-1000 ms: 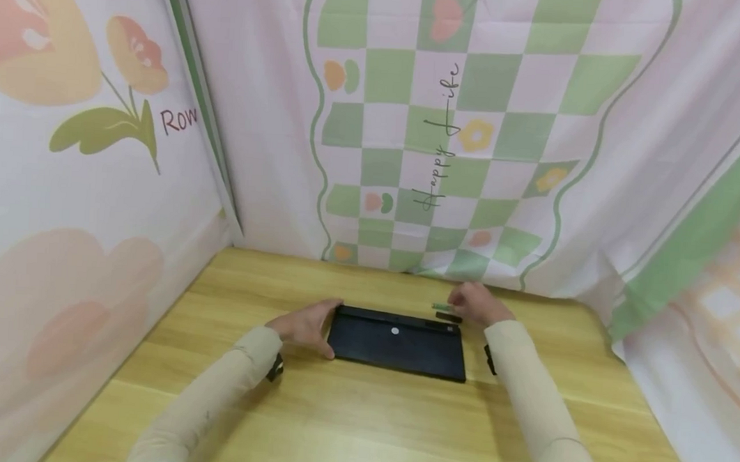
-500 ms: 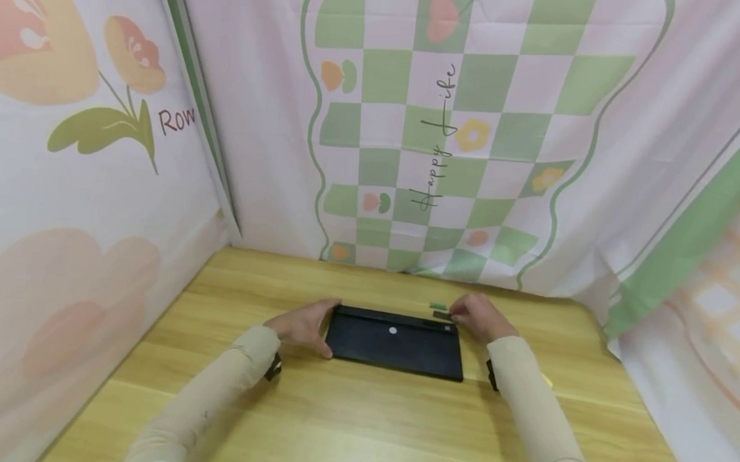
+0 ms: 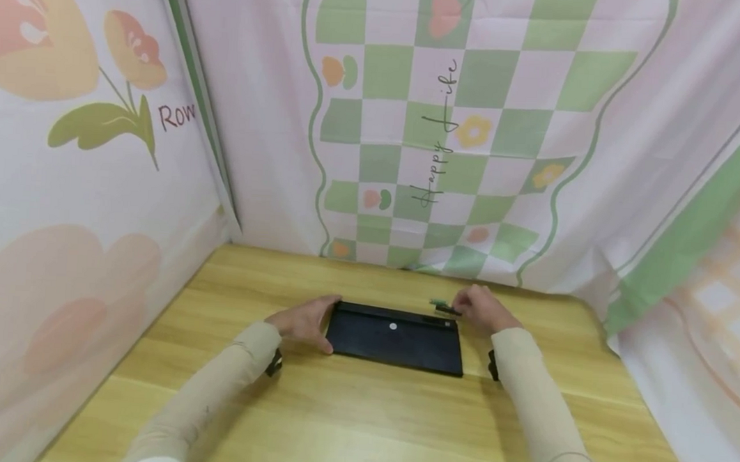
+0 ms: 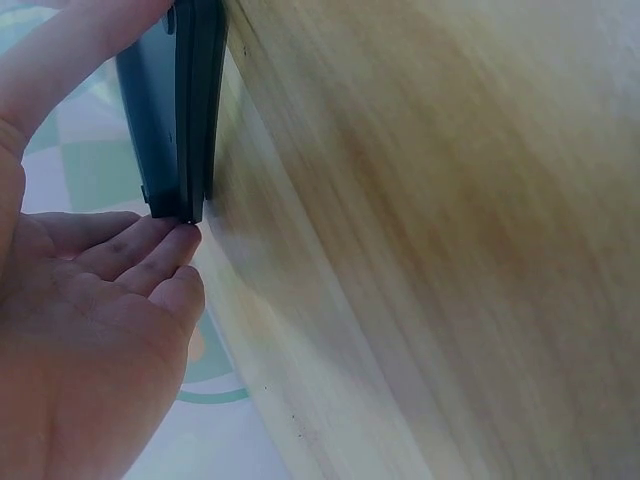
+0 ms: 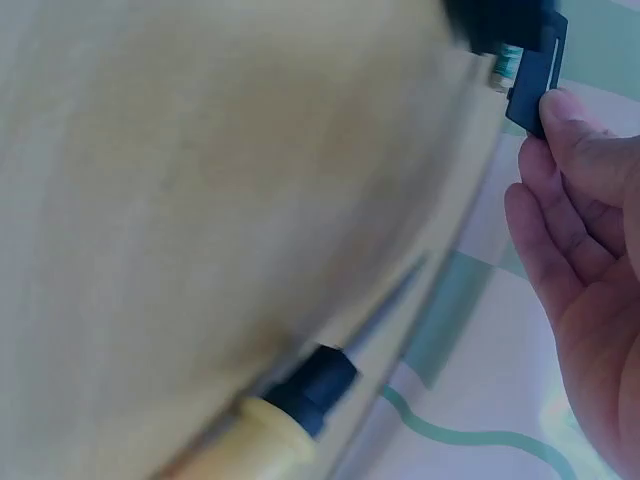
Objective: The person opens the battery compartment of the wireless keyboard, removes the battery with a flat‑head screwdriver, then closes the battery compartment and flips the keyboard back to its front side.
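Observation:
A black keyboard (image 3: 395, 344) lies underside up on the table, with a raised ridge along its far edge and a round white sticker. My left hand (image 3: 305, 323) holds its left end, thumb at the near edge and fingers at the far edge. Past the keyboard's far right corner, my right hand (image 3: 484, 309) pinches a small black battery cover (image 5: 537, 85) between thumb and fingers. Just beyond the cover lies a green battery (image 3: 437, 302), partly hidden; its end also shows in the right wrist view. Whether there is more than one battery, I cannot tell.
In the right wrist view a screwdriver (image 5: 315, 385) with a yellow and black handle lies on the wooden table (image 3: 360, 426). A patterned curtain (image 3: 393, 155) hangs at the table's back edge, and a floral cloth (image 3: 93, 244) stands along the left.
My right hand has gone from beside the green battery to the black battery cover, which it now pinches and has tilted slightly up. The left hand and keyboard have stayed put.

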`<state>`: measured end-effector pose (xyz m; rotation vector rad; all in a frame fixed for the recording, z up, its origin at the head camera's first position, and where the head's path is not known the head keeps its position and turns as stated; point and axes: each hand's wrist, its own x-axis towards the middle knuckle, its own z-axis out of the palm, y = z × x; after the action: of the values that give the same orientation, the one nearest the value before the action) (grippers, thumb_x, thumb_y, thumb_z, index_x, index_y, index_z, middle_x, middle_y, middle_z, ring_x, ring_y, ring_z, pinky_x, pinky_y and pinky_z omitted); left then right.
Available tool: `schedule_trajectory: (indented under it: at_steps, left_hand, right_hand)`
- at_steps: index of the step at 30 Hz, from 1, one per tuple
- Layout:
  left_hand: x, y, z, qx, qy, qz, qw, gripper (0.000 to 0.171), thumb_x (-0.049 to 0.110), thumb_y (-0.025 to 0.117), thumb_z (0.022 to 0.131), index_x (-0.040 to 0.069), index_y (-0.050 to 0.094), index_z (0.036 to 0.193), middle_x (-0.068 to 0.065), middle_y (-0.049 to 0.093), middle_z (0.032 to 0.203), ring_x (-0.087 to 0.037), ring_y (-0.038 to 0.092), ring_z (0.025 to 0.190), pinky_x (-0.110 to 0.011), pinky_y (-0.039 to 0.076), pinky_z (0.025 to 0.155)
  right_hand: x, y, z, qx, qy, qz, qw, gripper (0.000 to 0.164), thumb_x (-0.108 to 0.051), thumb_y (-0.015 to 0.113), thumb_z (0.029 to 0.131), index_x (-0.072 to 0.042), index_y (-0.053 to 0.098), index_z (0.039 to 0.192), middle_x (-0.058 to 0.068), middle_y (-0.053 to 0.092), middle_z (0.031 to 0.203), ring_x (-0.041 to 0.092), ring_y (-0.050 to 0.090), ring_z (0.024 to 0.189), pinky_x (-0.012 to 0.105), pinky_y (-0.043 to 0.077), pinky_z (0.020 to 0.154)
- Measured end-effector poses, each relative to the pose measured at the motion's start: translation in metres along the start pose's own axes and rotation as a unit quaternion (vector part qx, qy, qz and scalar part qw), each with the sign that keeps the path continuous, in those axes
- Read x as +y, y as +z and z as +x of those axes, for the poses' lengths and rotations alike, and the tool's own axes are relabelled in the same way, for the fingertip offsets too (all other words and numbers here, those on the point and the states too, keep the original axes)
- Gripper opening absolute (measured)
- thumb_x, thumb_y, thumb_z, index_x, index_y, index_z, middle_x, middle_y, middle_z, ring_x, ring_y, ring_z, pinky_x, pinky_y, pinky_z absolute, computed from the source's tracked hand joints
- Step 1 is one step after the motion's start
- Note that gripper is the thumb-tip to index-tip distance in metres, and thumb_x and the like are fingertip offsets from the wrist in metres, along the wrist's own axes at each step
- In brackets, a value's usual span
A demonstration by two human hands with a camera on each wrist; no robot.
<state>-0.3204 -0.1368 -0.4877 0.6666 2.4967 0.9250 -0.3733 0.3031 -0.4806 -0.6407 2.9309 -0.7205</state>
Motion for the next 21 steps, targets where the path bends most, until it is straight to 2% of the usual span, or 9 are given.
schedule_trajectory:
  at_steps: [6, 11, 17, 21]
  left_hand:
    - [0.003, 0.0, 0.0, 0.0, -0.005, 0.001, 1.0, 0.122, 0.017, 0.095, 0.079, 0.006, 0.015, 0.17, -0.017, 0.017, 0.177, -0.037, 0.02, 0.163, -0.055, 0.024, 0.134]
    - [0.003, -0.004, 0.0, -0.002, -0.007, -0.001, 1.0, 0.121, 0.017, 0.095, 0.079, 0.007, 0.014, 0.17, -0.017, 0.016, 0.177, -0.037, 0.019, 0.164, -0.055, 0.023, 0.134]
    - [0.001, -0.002, 0.002, -0.002, -0.009, 0.005, 0.9999, 0.121, 0.018, 0.095, 0.08, 0.008, 0.014, 0.17, -0.016, 0.017, 0.177, -0.037, 0.02, 0.163, -0.056, 0.023, 0.134]
    - [0.001, 0.002, 0.002, -0.004, -0.007, 0.003, 1.0, 0.122, 0.018, 0.095, 0.079, 0.008, 0.015, 0.17, -0.016, 0.018, 0.177, -0.038, 0.021, 0.163, -0.056, 0.023, 0.134]
  right_hand:
    - [-0.013, -0.015, -0.007, -0.006, 0.002, 0.005, 1.0, 0.014, -0.004, 0.065, 0.103, -0.008, 0.079, 0.103, 0.01, 0.08, 0.102, 0.027, 0.074, 0.097, 0.045, 0.064, 0.084]
    - [-0.027, -0.021, -0.01, -0.021, -0.005, 0.01, 1.0, 0.014, -0.005, 0.065, 0.103, -0.009, 0.078, 0.099, 0.006, 0.079, 0.096, 0.024, 0.073, 0.092, 0.042, 0.063, 0.081]
    - [-0.037, -0.015, -0.012, -0.025, -0.033, 0.008, 0.999, 0.011, -0.003, 0.068, 0.1, -0.007, 0.077, 0.097, 0.005, 0.079, 0.093, 0.019, 0.072, 0.089, 0.04, 0.063, 0.081]
    - [-0.038, -0.007, -0.015, -0.039, -0.022, 0.032, 0.998, 0.012, -0.001, 0.067, 0.101, -0.007, 0.077, 0.096, 0.005, 0.078, 0.094, 0.018, 0.071, 0.089, 0.038, 0.063, 0.081]
